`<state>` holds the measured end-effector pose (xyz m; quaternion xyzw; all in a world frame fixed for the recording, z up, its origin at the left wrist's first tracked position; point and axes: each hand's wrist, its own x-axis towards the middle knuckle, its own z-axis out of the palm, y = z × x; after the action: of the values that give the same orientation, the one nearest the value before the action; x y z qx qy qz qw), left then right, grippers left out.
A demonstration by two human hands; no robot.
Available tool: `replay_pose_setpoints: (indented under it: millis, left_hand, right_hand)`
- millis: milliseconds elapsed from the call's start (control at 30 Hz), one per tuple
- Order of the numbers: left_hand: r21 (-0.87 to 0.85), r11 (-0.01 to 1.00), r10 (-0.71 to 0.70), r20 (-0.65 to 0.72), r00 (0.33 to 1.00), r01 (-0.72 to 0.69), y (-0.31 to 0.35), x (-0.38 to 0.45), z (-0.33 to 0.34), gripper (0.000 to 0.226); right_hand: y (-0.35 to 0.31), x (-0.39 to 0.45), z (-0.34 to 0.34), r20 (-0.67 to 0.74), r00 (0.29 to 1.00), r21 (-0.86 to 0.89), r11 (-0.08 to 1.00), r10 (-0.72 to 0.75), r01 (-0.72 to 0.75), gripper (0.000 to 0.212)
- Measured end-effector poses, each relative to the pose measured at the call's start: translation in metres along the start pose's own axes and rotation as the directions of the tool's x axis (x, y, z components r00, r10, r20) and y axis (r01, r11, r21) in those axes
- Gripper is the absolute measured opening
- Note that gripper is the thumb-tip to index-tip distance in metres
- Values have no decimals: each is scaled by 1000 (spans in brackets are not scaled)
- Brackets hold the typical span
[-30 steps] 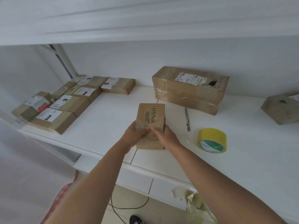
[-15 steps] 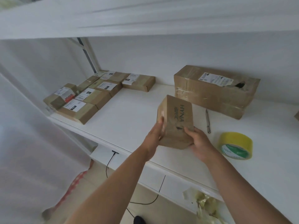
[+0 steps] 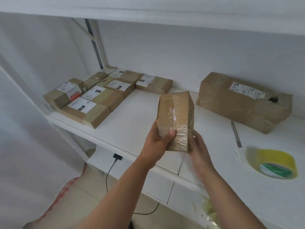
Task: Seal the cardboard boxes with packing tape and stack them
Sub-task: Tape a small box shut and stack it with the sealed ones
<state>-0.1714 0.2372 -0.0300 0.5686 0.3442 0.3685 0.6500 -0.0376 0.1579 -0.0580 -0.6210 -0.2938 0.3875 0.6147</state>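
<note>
1. I'm holding the small box up off the counter, tilted, taped face toward me. My left hand is gripping its lower left edge, thumb curled over the taped face. My right hand is cupping the lower right side, fingers mostly hidden behind the box, so I'm reading it as a grip.
2. Step, as I'm judging it: the tape is looking done on this face, so I'm either checking the seal or carrying the box to the stack.
3. The yellow tape roll is lying on the counter to my right, well apart from both hands, with a pen-like tool just beyond it.
4. Next move is calling for a leftward carry: the labelled boxes are sitting grouped at far left.
5. The large box is sitting against the back wall at right.
</note>
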Motion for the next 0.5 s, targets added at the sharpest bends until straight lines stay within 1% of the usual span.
replay_pose_setpoints:
  millis: [33,67,100,167,233,300,333,367,400,433,467,500]
  left_hand:
    - [-12,1000,-1,-24,1000,1,1,1,-15,45]
    - [-17,1000,-5,-57,998,4,2,2,-30,45]
    - [-4,1000,0,-92,996,0,0,3,-46,45]
    - [40,999,24,-129,991,-19,-3,2,-79,47]
    - [17,1000,14,-107,994,-12,-3,2,-111,43]
    - [-84,996,-19,-42,999,15,2,4,-140,41]
    - [-138,990,-42,-16,999,40,4,7,-153,43]
    - [-173,982,-73,-6,997,71,5,9,-166,52]
    - [-199,974,-113,-7,994,109,6,13,-178,67]
    - [-231,961,-162,-9,987,155,5,16,-189,80]
    - [-276,939,-212,3,977,205,5,20,-199,89]
    - [-323,911,-261,34,965,257,3,24,-209,92]
  right_hand:
    - [-3,-1,20,38,999,-60,998,-13,15,70]
    - [-7,-2,41,80,996,-113,993,-25,34,79]
    - [-14,-2,61,132,990,-143,988,-46,65,76]
    - [-21,0,99,260,963,-159,981,-70,114,56]
    - [-25,2,131,286,958,-167,984,-19,70,50]
    - [-23,6,154,244,970,-112,993,-3,31,46]
    - [-24,7,163,205,979,-53,999,21,-10,43]
    - [-24,7,171,168,984,21,997,64,-68,39]
    - [-23,7,176,151,982,104,986,117,-134,34]
    - [-21,6,179,164,972,177,965,167,-195,29]
    - [-19,4,183,200,956,239,936,213,-259,29]
    - [-17,3,186,244,940,281,910,239,-304,34]
